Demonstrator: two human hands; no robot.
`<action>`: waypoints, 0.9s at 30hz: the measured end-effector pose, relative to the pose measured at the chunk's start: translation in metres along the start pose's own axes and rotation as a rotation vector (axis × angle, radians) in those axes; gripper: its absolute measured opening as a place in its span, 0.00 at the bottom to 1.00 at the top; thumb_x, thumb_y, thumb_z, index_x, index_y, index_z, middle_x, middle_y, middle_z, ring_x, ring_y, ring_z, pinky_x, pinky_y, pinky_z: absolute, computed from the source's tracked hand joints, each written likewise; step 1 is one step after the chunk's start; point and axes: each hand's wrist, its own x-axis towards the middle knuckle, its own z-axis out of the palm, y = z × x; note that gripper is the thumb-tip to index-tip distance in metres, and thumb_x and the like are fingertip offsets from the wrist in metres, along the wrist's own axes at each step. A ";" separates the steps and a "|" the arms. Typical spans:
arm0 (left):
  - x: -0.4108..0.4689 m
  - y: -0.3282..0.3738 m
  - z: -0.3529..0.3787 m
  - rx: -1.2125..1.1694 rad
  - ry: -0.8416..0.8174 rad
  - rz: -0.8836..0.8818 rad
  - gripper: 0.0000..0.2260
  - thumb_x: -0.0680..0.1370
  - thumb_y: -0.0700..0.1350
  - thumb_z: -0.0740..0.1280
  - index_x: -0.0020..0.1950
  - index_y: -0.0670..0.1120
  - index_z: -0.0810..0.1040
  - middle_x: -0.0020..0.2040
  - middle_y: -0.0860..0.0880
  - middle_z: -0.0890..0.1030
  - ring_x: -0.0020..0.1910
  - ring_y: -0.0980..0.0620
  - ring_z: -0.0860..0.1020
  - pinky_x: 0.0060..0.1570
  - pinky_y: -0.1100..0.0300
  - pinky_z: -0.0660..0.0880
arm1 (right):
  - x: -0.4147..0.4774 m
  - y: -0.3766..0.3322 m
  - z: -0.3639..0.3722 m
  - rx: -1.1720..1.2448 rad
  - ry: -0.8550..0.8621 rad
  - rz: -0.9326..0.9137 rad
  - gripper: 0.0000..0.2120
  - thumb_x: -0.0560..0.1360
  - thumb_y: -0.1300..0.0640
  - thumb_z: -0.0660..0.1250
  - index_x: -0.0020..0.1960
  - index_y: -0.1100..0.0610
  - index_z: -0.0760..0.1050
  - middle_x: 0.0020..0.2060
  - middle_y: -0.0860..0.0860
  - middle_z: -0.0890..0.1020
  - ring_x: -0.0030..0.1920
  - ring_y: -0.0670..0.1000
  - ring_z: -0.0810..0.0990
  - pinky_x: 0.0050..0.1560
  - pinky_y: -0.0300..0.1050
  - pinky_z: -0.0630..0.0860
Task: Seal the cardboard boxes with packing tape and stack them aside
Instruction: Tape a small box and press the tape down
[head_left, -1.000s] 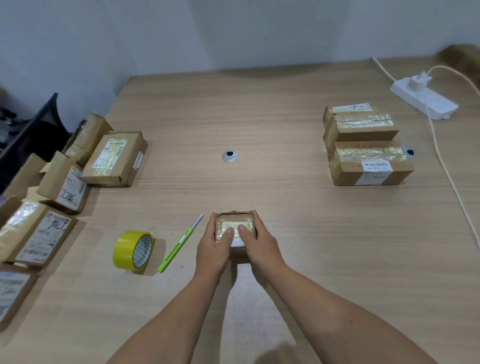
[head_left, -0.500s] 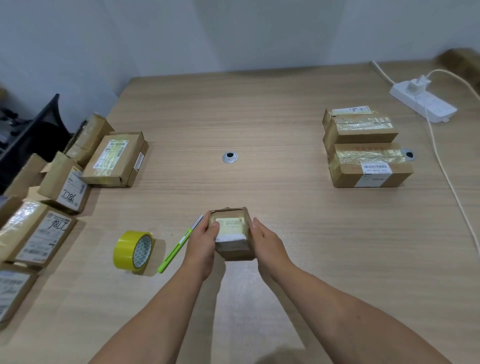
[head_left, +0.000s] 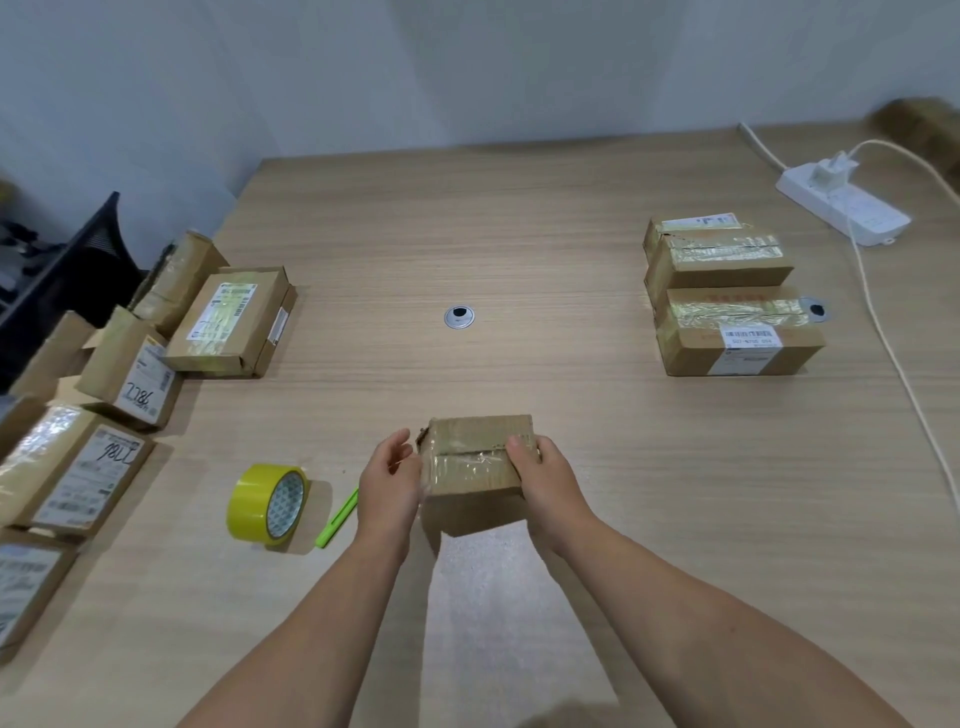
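I'm seeing the small cardboard box (head_left: 475, 462) held over the near middle of the bench (head_left: 519, 249). It's brown, with glossy tape wrinkled across its top seam. The right hand (head_left: 545, 480) grips its right end, thumb on top. The left hand (head_left: 387, 480) sits against the left end, fingers loosely curled; whether it truly grips, I can't tell. The green pen (head_left: 337, 519) lies half hidden behind that hand.
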 end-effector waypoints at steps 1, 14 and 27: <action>-0.002 0.002 0.001 -0.003 0.009 0.016 0.11 0.82 0.40 0.63 0.59 0.50 0.83 0.55 0.50 0.83 0.54 0.53 0.80 0.54 0.58 0.76 | -0.001 -0.001 0.001 -0.078 0.016 -0.023 0.17 0.82 0.43 0.62 0.65 0.51 0.73 0.54 0.47 0.81 0.54 0.48 0.80 0.55 0.49 0.78; -0.022 -0.020 0.018 0.435 -0.041 0.040 0.16 0.80 0.55 0.66 0.65 0.50 0.76 0.50 0.53 0.79 0.49 0.52 0.74 0.46 0.60 0.66 | -0.005 0.014 0.029 -0.422 0.113 -0.029 0.28 0.73 0.37 0.69 0.66 0.50 0.66 0.56 0.49 0.80 0.55 0.55 0.80 0.58 0.56 0.77; -0.012 -0.028 0.014 0.326 -0.063 0.012 0.13 0.84 0.48 0.60 0.62 0.49 0.81 0.54 0.48 0.83 0.55 0.46 0.80 0.55 0.53 0.75 | -0.002 0.024 0.022 -0.434 0.114 -0.089 0.12 0.83 0.45 0.56 0.63 0.49 0.70 0.51 0.52 0.80 0.51 0.56 0.80 0.57 0.57 0.78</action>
